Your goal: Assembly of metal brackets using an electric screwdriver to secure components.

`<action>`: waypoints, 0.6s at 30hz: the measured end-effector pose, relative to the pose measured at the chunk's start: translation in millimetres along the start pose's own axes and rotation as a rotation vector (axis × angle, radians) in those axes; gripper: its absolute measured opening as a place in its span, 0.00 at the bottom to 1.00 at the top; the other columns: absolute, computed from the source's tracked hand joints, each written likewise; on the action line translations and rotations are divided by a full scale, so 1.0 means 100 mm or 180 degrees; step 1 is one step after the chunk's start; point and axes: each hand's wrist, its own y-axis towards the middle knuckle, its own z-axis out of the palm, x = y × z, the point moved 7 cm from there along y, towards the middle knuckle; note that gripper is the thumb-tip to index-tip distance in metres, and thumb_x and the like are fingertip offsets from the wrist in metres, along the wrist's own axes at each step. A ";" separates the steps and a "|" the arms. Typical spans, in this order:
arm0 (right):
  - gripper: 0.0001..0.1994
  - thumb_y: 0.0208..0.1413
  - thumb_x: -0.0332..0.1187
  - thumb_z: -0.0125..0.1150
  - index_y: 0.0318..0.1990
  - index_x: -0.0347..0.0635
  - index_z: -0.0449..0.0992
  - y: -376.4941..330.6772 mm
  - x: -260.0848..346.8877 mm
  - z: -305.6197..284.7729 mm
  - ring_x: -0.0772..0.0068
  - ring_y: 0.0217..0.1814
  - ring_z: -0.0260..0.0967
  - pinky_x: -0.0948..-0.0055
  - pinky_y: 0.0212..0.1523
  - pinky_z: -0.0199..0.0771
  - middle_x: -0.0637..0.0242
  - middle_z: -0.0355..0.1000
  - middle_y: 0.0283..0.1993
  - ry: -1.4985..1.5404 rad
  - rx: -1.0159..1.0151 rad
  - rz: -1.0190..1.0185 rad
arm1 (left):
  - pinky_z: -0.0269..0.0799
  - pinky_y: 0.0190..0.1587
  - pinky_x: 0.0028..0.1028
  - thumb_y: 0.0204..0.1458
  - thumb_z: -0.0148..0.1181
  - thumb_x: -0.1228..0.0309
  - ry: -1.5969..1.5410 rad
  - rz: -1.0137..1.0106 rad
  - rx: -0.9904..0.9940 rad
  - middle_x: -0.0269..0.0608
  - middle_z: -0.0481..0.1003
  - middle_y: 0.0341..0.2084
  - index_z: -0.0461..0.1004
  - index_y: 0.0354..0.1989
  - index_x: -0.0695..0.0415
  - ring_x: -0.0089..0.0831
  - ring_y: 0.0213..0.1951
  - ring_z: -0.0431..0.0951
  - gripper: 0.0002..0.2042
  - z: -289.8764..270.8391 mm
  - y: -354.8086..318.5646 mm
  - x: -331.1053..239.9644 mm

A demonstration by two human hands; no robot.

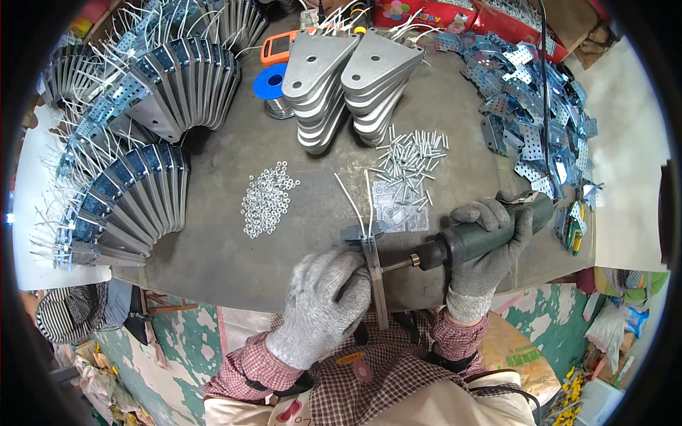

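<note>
Underhand, knit-gloved left hand (323,305) on flat steel plate (375,277).

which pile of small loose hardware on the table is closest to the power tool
The pile of screws, lying just above the right hand; the pile of nuts sits farther left.

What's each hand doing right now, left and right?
Left hand: closed on the upright metal plate at the table edge.
Right hand: closed around the green power screwdriver, bit against the plate.
</note>
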 end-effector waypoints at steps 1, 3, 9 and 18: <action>0.13 0.66 0.46 0.58 0.45 0.48 0.71 0.00 0.00 0.00 0.77 0.32 0.60 0.61 0.51 0.66 0.77 0.60 0.28 -0.0040 -0.0030 -0.0018 | 0.70 0.56 0.48 0.38 0.71 0.74 0.0281 -0.0002 -0.0001 0.51 0.74 0.50 0.75 0.37 0.57 0.50 0.53 0.75 0.16 -0.05 0.01 -0.06; 0.12 0.66 0.45 0.58 0.45 0.48 0.72 0.00 0.01 -0.01 0.77 0.32 0.60 0.61 0.50 0.66 0.78 0.60 0.28 -0.0072 -0.0104 -0.0057 | 0.68 0.59 0.50 0.38 0.71 0.75 0.0527 -0.0040 -0.0068 0.53 0.73 0.52 0.75 0.36 0.58 0.53 0.56 0.73 0.15 -0.15 0.05 -0.13; 0.12 0.66 0.46 0.57 0.44 0.48 0.72 -0.02 -0.05 0.05 0.78 0.31 0.59 0.64 0.45 0.66 0.79 0.61 0.28 0.0085 0.0264 0.0103 | 0.70 0.58 0.45 0.48 0.66 0.82 -0.1211 -0.0860 0.0095 0.58 0.71 0.59 0.76 0.36 0.66 0.59 0.58 0.73 0.08 -0.07 0.11 0.08; 0.15 0.68 0.47 0.55 0.48 0.46 0.72 -0.01 -0.02 -0.04 0.77 0.32 0.61 0.64 0.46 0.70 0.75 0.63 0.29 -0.0169 0.0033 0.0038 | 0.70 0.59 0.41 0.48 0.65 0.83 -0.1789 -0.0374 -0.0449 0.62 0.67 0.62 0.69 0.50 0.61 0.57 0.59 0.72 0.20 0.00 0.05 0.11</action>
